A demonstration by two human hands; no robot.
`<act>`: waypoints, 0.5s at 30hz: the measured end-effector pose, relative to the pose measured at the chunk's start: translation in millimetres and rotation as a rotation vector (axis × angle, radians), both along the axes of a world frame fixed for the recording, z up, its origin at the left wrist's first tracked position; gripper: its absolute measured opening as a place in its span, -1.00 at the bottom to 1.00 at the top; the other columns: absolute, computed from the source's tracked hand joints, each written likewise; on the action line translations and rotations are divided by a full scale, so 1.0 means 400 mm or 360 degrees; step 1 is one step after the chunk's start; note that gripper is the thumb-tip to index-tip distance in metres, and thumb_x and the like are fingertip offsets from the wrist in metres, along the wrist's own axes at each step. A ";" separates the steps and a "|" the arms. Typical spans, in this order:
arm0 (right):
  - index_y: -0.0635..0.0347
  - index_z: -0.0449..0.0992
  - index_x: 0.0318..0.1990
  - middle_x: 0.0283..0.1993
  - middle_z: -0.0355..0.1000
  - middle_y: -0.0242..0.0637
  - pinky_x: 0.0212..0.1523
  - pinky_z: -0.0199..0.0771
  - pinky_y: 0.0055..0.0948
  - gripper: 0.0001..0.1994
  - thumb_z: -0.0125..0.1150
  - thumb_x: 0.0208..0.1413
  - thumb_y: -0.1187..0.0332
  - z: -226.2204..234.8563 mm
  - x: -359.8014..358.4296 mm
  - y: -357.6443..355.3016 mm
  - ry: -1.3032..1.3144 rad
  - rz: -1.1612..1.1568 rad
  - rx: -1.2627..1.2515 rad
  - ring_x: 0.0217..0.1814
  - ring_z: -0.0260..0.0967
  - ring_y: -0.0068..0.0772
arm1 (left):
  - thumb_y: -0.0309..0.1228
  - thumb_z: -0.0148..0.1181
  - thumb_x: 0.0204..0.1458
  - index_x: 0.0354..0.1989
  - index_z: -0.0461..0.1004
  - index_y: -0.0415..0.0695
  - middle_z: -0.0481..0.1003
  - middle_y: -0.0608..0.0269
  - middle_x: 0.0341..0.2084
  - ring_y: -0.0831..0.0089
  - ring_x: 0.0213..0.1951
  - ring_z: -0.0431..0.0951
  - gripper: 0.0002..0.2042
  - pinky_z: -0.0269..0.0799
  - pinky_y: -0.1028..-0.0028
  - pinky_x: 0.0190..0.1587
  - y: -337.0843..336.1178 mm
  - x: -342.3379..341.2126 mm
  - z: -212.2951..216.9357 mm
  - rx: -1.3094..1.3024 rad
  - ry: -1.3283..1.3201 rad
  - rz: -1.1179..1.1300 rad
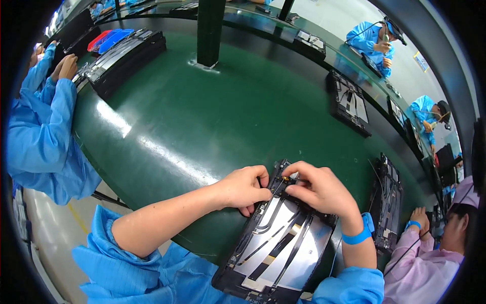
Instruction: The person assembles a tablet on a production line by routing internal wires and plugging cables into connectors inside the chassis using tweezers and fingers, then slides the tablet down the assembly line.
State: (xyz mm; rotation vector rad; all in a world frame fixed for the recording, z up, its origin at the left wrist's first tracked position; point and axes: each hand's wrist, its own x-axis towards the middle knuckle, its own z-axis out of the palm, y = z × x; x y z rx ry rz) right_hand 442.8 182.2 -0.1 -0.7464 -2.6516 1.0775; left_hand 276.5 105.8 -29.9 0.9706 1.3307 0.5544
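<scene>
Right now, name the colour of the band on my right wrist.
The wristband is blue; it shows best in the head view.

The workbench (253, 111) has a smooth, glossy green top with a curved appearance at the near-left edge. A dark green square post (209, 33) stands on the top. Elongated white light reflections (174, 159) mark the surface. A dark rail (263, 39) borders the far side. Lower left, the pale, shiny floor (53, 243) carries a yellow line (77, 215).
</scene>
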 end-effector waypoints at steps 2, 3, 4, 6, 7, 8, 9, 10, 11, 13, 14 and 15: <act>0.23 0.34 -0.40 -0.70 0.26 -0.24 -0.64 0.19 -0.54 -0.83 0.10 -0.19 0.38 -0.031 -0.012 0.006 -0.0015 0.0086 -0.0001 -0.68 0.24 -0.41 | -0.41 0.04 -0.22 -0.44 0.19 -0.26 0.33 0.20 -0.70 0.53 -0.70 0.38 -0.77 0.36 0.59 -0.70 0.004 0.007 -0.003 0.0024 -0.0007 0.0006; 0.23 0.34 -0.40 -0.70 0.26 -0.24 -0.64 0.19 -0.54 -0.83 0.10 -0.19 0.38 -0.030 -0.019 0.008 -0.0013 0.0082 -0.0006 -0.68 0.24 -0.41 | -0.41 0.04 -0.22 -0.44 0.19 -0.25 0.33 0.20 -0.70 0.53 -0.70 0.38 -0.77 0.36 0.59 -0.70 0.002 0.006 -0.001 0.0016 0.0007 0.0017; 0.23 0.34 -0.42 -0.64 0.31 -0.20 -0.56 0.23 -0.46 -0.82 0.09 -0.19 0.34 -0.027 -0.028 0.014 -0.0141 0.0115 -0.0030 -0.59 0.29 -0.29 | -0.40 0.04 -0.22 -0.44 0.19 -0.25 0.33 0.20 -0.70 0.53 -0.70 0.38 -0.77 0.37 0.59 -0.70 0.000 0.004 0.000 0.0009 0.0019 0.0028; 0.22 0.35 -0.43 -0.58 0.36 -0.16 -0.49 0.27 -0.37 -0.80 0.08 -0.18 0.29 -0.024 -0.035 0.017 -0.0273 0.0151 -0.0056 -0.50 0.34 -0.18 | -0.40 0.04 -0.22 -0.44 0.19 -0.24 0.33 0.20 -0.70 0.53 -0.70 0.38 -0.78 0.37 0.58 -0.69 -0.003 0.000 -0.001 0.0001 0.0022 0.0034; 0.24 0.35 -0.48 -0.59 0.35 -0.16 -0.49 0.27 -0.38 -0.81 0.08 -0.19 0.29 -0.020 -0.035 0.016 -0.0284 0.0150 -0.0129 -0.51 0.33 -0.18 | -0.40 0.04 -0.22 -0.44 0.19 -0.24 0.34 0.20 -0.70 0.53 -0.70 0.38 -0.78 0.37 0.58 -0.69 -0.004 -0.003 -0.003 -0.0002 0.0028 0.0045; 0.27 0.36 -0.53 -0.60 0.35 -0.15 -0.50 0.28 -0.40 -0.80 0.09 -0.21 0.30 -0.019 -0.037 0.016 -0.0295 0.0149 -0.0203 -0.52 0.33 -0.18 | -0.40 0.04 -0.22 -0.44 0.19 -0.24 0.34 0.20 -0.70 0.53 -0.70 0.38 -0.78 0.37 0.58 -0.69 -0.005 -0.005 -0.003 -0.0006 0.0026 0.0049; 0.27 0.36 -0.53 -0.60 0.35 -0.15 -0.50 0.28 -0.40 -0.80 0.09 -0.21 0.30 -0.021 -0.036 0.015 -0.0301 0.0144 -0.0203 -0.52 0.33 -0.18 | -0.40 0.04 -0.23 -0.45 0.19 -0.23 0.34 0.21 -0.70 0.53 -0.70 0.38 -0.78 0.37 0.59 -0.69 -0.003 -0.005 0.000 -0.0016 0.0026 0.0051; 0.28 0.36 -0.55 -0.60 0.34 -0.15 -0.50 0.28 -0.40 -0.80 0.09 -0.23 0.30 -0.025 -0.035 0.015 -0.0299 0.0082 -0.0209 -0.53 0.33 -0.18 | -0.40 0.04 -0.23 -0.45 0.19 -0.23 0.34 0.21 -0.70 0.53 -0.69 0.38 -0.78 0.37 0.59 -0.69 -0.001 -0.004 0.002 -0.0027 0.0027 0.0053; 0.29 0.35 -0.57 -0.61 0.34 -0.14 -0.51 0.28 -0.41 -0.80 0.10 -0.24 0.31 -0.027 -0.034 0.014 -0.0296 0.0020 -0.0215 -0.53 0.32 -0.18 | -0.40 0.04 -0.23 -0.45 0.19 -0.23 0.34 0.21 -0.70 0.53 -0.69 0.38 -0.78 0.37 0.59 -0.69 -0.001 -0.001 0.004 -0.0027 0.0023 0.0049; 0.30 0.35 -0.58 -0.61 0.34 -0.12 -0.52 0.28 -0.41 -0.80 0.10 -0.26 0.31 -0.032 -0.039 0.016 -0.0300 -0.0033 -0.0242 -0.53 0.32 -0.17 | -0.40 0.08 -0.20 -0.42 0.20 -0.24 0.32 0.26 -0.68 0.57 -0.71 0.36 -0.77 0.35 0.59 -0.67 -0.001 -0.002 0.007 -0.0039 0.0050 0.0048; 0.31 0.35 -0.58 -0.61 0.33 -0.11 -0.52 0.28 -0.41 -0.80 0.10 -0.27 0.32 -0.035 -0.040 0.016 -0.0306 -0.0087 -0.0265 -0.53 0.32 -0.17 | -0.40 0.08 -0.20 -0.42 0.20 -0.24 0.32 0.26 -0.68 0.57 -0.71 0.36 -0.77 0.35 0.59 -0.67 -0.006 0.001 0.002 -0.0045 0.0057 0.0047; 0.31 0.35 -0.58 -0.61 0.33 -0.11 -0.52 0.28 -0.41 -0.80 0.10 -0.27 0.32 -0.037 -0.035 0.016 -0.0302 -0.0102 -0.0265 -0.53 0.32 -0.17 | -0.39 0.06 -0.20 -0.42 0.21 -0.24 0.34 0.19 -0.67 0.51 -0.70 0.38 -0.77 0.36 0.54 -0.63 -0.015 0.010 -0.007 0.0260 0.0286 0.0075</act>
